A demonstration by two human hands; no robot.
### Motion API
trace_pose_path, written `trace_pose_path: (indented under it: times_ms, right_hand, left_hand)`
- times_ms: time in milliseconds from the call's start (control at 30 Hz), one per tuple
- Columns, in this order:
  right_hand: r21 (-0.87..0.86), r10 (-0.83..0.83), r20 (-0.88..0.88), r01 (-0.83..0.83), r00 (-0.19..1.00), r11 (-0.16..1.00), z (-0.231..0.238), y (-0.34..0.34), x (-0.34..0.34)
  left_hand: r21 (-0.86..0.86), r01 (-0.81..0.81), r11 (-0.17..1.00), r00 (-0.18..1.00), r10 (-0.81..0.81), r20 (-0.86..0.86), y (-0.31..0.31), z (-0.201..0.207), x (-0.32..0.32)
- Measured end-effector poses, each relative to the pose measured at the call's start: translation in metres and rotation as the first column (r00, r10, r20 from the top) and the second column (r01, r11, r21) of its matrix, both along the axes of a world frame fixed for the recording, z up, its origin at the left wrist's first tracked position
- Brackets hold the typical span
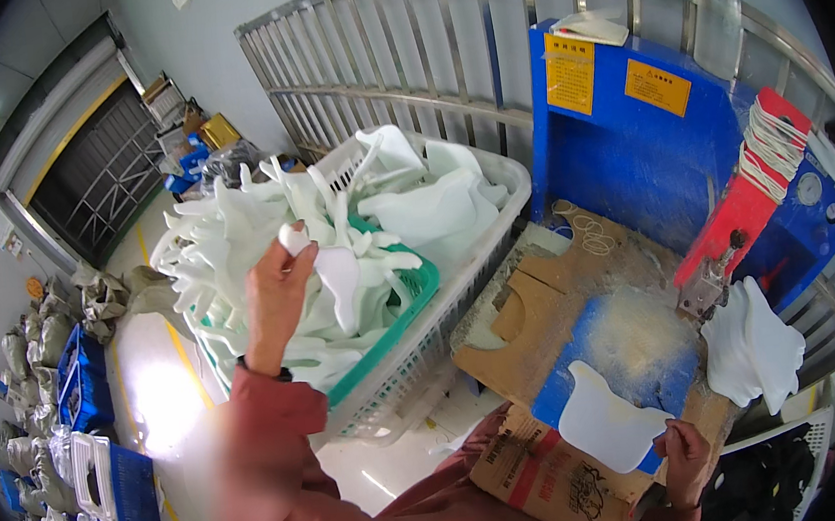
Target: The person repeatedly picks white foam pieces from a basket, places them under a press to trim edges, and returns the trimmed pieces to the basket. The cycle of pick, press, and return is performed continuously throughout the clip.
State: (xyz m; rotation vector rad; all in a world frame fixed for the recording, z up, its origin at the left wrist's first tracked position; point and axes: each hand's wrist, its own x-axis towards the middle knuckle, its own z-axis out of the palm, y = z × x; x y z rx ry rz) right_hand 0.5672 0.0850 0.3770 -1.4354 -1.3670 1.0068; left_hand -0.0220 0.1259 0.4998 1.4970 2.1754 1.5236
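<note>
My left hand (pixel 279 299) is raised over the heaped green basket (pixel 372 360). Its fingers pinch a slim curved white foam piece (pixel 342 286), with a rounded bit showing above the fingertips. Low on the right, my right hand (pixel 684 448) has its fingers closed on the corner of a broad, flat white foam piece (pixel 609 423) with wavy edges. That piece lies over the blue plate (pixel 555 388) of the work table, partly past its near edge. Many similar slim white pieces (pixel 225 244) fill the green basket.
A white crate (pixel 516 186) holds larger white sheets behind the basket. The blue machine (pixel 619 156) has a red arm (pixel 734 210) wound with cord, beside a stack of white pieces (pixel 753 349). Dust covers the table. Below it is a brown carton (pixel 549 479). A metal railing (pixel 417 49) runs behind.
</note>
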Motion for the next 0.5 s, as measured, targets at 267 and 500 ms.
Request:
trace_pose_path:
  times_ms: [267,500]
  right_hand:
    - [0.383,0.467,-0.033,-0.42,0.884,0.823,0.083,0.039,-0.077]
    - [-0.129,0.466,-0.65,-0.691,0.601,0.712,0.07,0.008,-0.08]
  left_hand:
    - [0.321,0.749,0.58,0.45,-0.8,0.396,-0.02,0.03,0.13]
    - [0.273,0.891,0.363,0.083,-0.721,0.688,0.001,-0.036,0.226]
